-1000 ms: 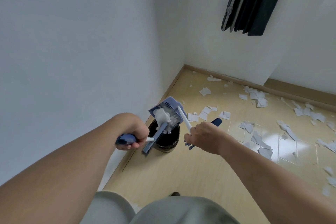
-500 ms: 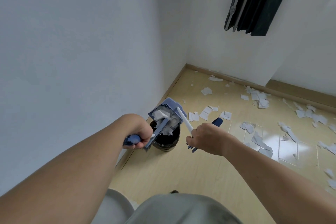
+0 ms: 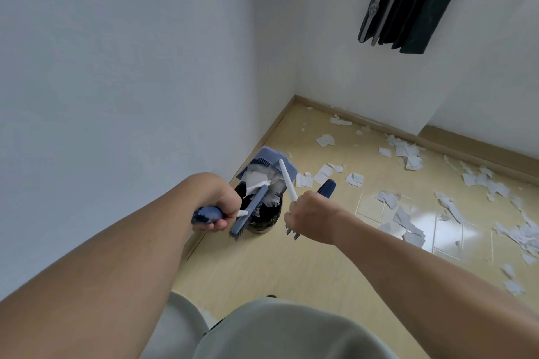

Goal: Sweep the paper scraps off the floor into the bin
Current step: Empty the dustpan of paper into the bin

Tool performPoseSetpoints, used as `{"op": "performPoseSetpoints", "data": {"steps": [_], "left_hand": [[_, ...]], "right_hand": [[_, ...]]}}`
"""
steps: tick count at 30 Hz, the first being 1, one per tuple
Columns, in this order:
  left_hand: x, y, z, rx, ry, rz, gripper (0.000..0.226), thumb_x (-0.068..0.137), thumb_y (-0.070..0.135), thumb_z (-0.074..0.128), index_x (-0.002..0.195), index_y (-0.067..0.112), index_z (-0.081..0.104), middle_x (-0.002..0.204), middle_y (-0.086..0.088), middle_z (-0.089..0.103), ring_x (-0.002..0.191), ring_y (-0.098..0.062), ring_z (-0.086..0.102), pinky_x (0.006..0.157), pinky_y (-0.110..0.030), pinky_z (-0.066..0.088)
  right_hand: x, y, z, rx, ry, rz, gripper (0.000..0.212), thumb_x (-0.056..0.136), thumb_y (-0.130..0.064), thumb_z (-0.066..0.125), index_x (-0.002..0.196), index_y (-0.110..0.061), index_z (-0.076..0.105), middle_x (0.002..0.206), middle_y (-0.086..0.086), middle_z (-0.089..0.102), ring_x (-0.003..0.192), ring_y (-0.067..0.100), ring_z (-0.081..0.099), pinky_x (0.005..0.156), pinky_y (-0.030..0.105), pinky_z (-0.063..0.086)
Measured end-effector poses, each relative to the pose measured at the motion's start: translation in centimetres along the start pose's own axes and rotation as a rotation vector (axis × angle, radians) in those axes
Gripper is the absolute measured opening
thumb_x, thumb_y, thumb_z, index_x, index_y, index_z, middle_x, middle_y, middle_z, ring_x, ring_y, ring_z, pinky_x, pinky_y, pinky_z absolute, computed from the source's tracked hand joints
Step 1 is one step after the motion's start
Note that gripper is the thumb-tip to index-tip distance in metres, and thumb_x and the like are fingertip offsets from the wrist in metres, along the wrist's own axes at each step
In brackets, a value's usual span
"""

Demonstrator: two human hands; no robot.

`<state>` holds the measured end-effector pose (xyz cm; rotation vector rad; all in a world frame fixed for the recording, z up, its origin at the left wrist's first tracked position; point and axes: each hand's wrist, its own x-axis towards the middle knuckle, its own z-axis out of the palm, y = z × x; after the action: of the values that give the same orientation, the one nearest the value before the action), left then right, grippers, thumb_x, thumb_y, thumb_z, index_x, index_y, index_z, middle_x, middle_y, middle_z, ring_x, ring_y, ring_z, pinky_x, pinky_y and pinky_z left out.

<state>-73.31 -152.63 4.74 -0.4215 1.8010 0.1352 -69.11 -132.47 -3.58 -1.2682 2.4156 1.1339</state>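
Note:
A small black bin point(image 3: 264, 220) stands on the floor by the left wall. A blue dustpan point(image 3: 269, 158) is tipped over its mouth, with white paper scraps point(image 3: 256, 176) sliding from it. My right hand point(image 3: 313, 217) grips the dustpan's white handle point(image 3: 287, 181). My left hand point(image 3: 220, 202) grips the blue handle of a hand brush point(image 3: 248, 214), whose head lies across the bin's near rim inside the pan. Many more paper scraps point(image 3: 404, 154) litter the floor to the right.
White walls meet in a corner behind the bin, with a wooden skirting board point(image 3: 361, 119) along the floor. A dark folded object point(image 3: 408, 0) hangs on the far wall. Light wooden floor point(image 3: 291, 265) lies between me and the bin.
The brush has drawn back down the tilted dustpan toward the bin's near rim, and scraps have dropped from the pan into the bin. The dustpan stays tipped over the bin.

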Motion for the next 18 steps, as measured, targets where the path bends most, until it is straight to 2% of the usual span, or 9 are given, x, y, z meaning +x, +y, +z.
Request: {"op": "performPoseSetpoints", "data": {"steps": [5,10,18], "left_hand": [[-1.7,-1.0,-1.4,0.057,-0.008,-0.049,0.013,0.082,0.006,0.042,0.07,0.009,0.047,0.049,0.001,0.046,0.033,-0.007,0.042,0.038,-0.015,0.037],[-2.7,-1.7,-2.2,0.041,-0.041,-0.057,0.019,0.083,0.008,0.042,0.064,0.01,0.045,0.046,0.002,0.046,0.032,-0.007,0.043,0.036,-0.013,0.037],[-2.3,-1.1,-1.6,0.029,0.011,-0.038,0.017,0.085,0.006,0.04,0.069,0.009,0.046,0.044,0.0,0.047,0.029,-0.009,0.042,0.038,-0.014,0.037]], "right_hand": [[0.4,-0.2,-0.4,-0.002,0.021,-0.036,0.015,0.087,-0.008,0.06,0.098,-0.015,0.054,0.075,0.005,0.047,0.061,0.023,0.045,0.054,0.026,0.038],[0.4,-0.6,-0.4,-0.01,0.01,-0.059,0.013,0.088,-0.008,0.06,0.097,-0.015,0.053,0.072,0.003,0.045,0.059,0.022,0.045,0.05,0.027,0.033],[0.3,-1.3,0.1,0.0,-0.015,-0.06,0.013,0.086,-0.011,0.062,0.097,-0.016,0.056,0.07,0.003,0.044,0.055,0.022,0.043,0.045,0.026,0.025]]}}
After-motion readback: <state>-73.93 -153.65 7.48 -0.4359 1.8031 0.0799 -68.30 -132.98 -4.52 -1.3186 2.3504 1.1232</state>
